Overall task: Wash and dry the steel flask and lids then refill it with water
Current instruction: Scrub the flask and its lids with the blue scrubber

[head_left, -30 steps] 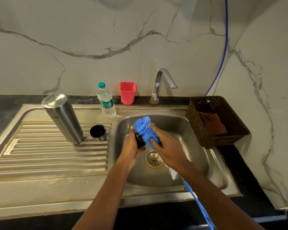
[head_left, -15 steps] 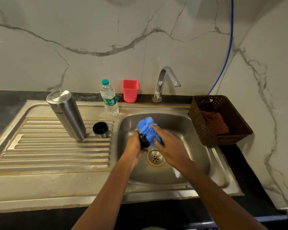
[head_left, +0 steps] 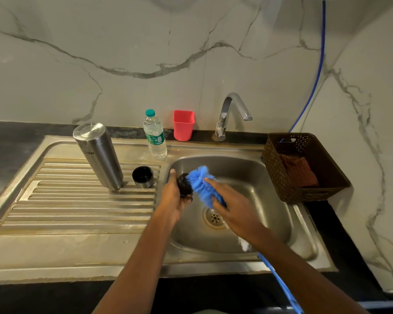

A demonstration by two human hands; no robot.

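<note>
Held above the sink basin: one black inner lid, clasped in the curled fingers of the left grip. Pressed against it, one blue bottle brush, wrapped round its bristles by the right grip. Stood on the ribbed drainboard: one steel flask and, just beside it, one steel cup lid, mouth up. Ranged behind, by the dark bench: one water bottle, one red cup, one tap. Set right of the basin: one brown basket with one checked cloth.

Flask and cup lid stand left of basin.
</note>
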